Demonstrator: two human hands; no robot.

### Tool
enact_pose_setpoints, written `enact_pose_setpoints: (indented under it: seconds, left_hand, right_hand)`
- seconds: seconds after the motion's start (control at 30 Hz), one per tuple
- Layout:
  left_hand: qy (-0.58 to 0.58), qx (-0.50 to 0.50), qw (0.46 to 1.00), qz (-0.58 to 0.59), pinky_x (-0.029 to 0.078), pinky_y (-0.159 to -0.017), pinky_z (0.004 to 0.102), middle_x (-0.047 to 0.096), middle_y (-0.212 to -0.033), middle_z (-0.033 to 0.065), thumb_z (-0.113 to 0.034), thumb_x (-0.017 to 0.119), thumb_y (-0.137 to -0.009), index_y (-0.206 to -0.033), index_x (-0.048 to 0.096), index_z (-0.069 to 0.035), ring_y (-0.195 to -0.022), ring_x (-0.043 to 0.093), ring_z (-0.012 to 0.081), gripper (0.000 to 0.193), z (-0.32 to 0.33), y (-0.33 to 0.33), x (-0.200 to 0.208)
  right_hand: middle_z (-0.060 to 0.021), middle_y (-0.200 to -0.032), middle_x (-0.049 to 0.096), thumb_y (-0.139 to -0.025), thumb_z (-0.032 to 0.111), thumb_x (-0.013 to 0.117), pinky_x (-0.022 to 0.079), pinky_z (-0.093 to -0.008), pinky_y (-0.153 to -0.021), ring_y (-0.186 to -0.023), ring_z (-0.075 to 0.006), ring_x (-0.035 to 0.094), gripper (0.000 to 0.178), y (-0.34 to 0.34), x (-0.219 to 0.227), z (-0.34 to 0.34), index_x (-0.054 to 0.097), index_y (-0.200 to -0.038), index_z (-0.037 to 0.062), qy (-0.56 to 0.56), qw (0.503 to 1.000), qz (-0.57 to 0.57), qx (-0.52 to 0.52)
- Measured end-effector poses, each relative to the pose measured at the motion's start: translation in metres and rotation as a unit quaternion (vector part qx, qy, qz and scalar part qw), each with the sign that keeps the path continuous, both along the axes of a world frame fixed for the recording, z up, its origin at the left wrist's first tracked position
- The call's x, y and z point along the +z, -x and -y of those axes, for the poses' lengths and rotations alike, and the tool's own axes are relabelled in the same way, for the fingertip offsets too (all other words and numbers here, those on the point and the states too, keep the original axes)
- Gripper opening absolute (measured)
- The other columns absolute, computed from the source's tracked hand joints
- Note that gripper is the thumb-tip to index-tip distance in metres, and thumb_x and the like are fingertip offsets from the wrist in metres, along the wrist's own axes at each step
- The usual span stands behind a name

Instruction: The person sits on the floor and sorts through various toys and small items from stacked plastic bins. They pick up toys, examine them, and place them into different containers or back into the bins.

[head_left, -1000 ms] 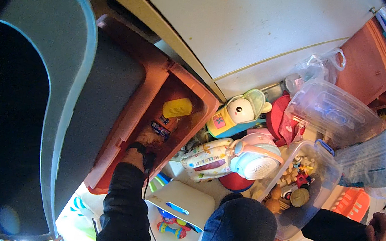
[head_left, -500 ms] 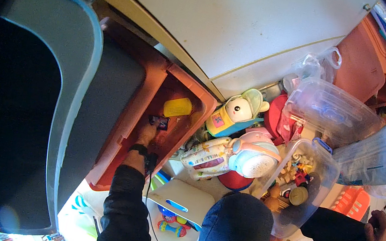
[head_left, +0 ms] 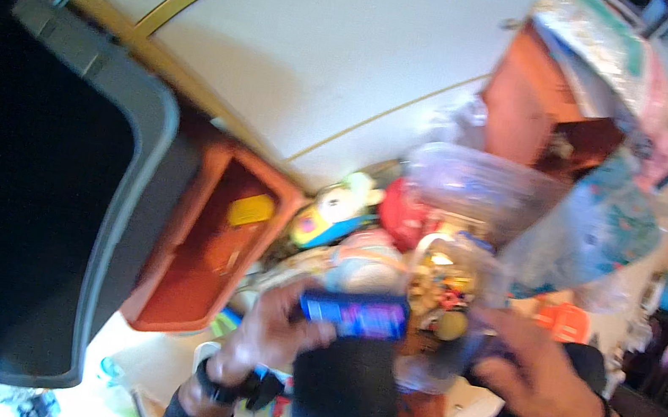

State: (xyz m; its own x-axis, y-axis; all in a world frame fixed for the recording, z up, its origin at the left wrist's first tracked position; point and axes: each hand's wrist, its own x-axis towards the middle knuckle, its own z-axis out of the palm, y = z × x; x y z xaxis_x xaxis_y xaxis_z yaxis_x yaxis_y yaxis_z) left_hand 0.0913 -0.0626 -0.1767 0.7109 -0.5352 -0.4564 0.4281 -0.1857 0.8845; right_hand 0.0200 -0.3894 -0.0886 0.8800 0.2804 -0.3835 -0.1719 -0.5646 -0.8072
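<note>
Our left hand (head_left: 279,325) is closed on one end of a small dark blue packet (head_left: 370,316), thumb over the near edge and fingers behind it. Gripped only by that end, the packet juts out to the right of the hand, so most of its broad face shows; blur hides what is on it. It sits in the air just above our dark knee (head_left: 341,401) as we see it, clear of the things beyond

Our right hand (head_left: 542,370) is well to the right, palm side hidden, fingers bent towards the clear tub (head_left: 419,377). We cannot tell whether those fingers hold anything or touch the tub wall. The tub stands between our two hands and a little farther off; with its top open, the jumble of small toys (head_left: 434,295) shows, its walls seeming to keep them together

To the left of our left hand, and farther off, is a red-brown bin (head_left: 192,278), tilted in our view, with a yellow block (head_left: 250,210) lying near its far end. Beyond that hand, a toy with a pale animal head (head_left: 338,207) leans at a slant, probably propped by the things crowded around it. Past our right hand lie an orange tray (head_left: 562,321) and, farther off, a leaf-patterned blue bag (head_left: 592,228)
</note>
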Motion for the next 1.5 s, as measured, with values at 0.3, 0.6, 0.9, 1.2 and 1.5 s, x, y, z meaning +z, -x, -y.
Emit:
enact_pose_setpoints:
  seconds: [0.3, 0.6, 0.9, 1.2, 1.5]
  left_hand:
    - [0.105, -0.034, 0.994, 0.021, 0.05, -0.084, 0.0316, 0.061, -0.109, 0.015, 0.009, 0.063, -0.072, -0.134, 0.037, -0.003, -0.091, 0.063, 0.0198, 0.068, 0.08, 0.041, 0.039]
    - [-0.258, 0.132, 0.957, 0.021, 0.046, -0.059, 0.0287, 0.058, -0.079, 0.0045, -0.009, 0.058, -0.086, -0.091, 0.056, -0.002, -0.067, 0.055, 0.0156, 0.009, -0.129, -0.079, -0.095]
    - [-0.672, -0.055, 0.731, 0.103, 0.044, -0.093, 0.0426, 0.058, -0.121, 0.0218, -0.038, 0.055, -0.085, -0.119, 0.059, -0.006, -0.114, 0.055, 0.033, 0.047, -0.222, -0.124, -0.254]
    - [-0.48, 0.052, 0.847, 0.222, 0.045, -0.092, 0.0428, 0.056, -0.121, 0.0239, -0.029, 0.069, -0.079, -0.122, 0.051, -0.005, -0.112, 0.053, 0.0389, 0.053, -0.226, -0.158, -0.338]
    - [-0.532, 0.078, 0.843, -0.004, 0.047, -0.082, 0.037, 0.062, -0.113, 0.0166, -0.023, 0.061, -0.083, -0.108, 0.064, -0.006, -0.097, 0.06, 0.0285, 0.031, -0.241, -0.183, -0.387]
  right_hand:
    - [-0.0165, -0.088, 0.06, -0.086, 0.01, 0.062, 0.05, -0.0375, -0.069, -0.082, -0.0294, 0.064, 0.03, 0.012, 0.05, 0.088, 0.051, -0.112, 0.0036, 0.108, 0.91, 0.347, -0.201]
    - [-0.0167, -0.101, 0.065, -0.079, 0.006, 0.065, 0.05, -0.0381, -0.076, -0.089, -0.0287, 0.064, 0.041, -0.08, 0.017, 0.272, 0.052, -0.118, 0.0036, 0.411, 0.879, 0.218, -0.102]
    - [-0.0121, -0.101, 0.059, -0.089, 0.006, 0.054, 0.046, -0.0296, -0.081, -0.091, -0.0193, 0.058, 0.025, -0.072, -0.018, 0.287, 0.057, -0.112, -0.0008, 0.439, 0.856, 0.233, -0.14]
    - [-0.0165, -0.135, 0.04, -0.077, -0.008, 0.06, 0.037, -0.041, -0.104, -0.124, -0.0293, 0.044, 0.052, 0.065, -0.025, 0.14, 0.047, -0.126, 0.006, 0.334, 0.922, 0.09, -0.171]
    - [-0.014, -0.111, 0.049, -0.084, 0.021, 0.057, 0.039, -0.0363, -0.089, -0.099, -0.0241, 0.049, 0.04, 0.067, -0.035, 0.118, 0.048, -0.118, 0.0015, 0.311, 0.934, 0.017, -0.174]
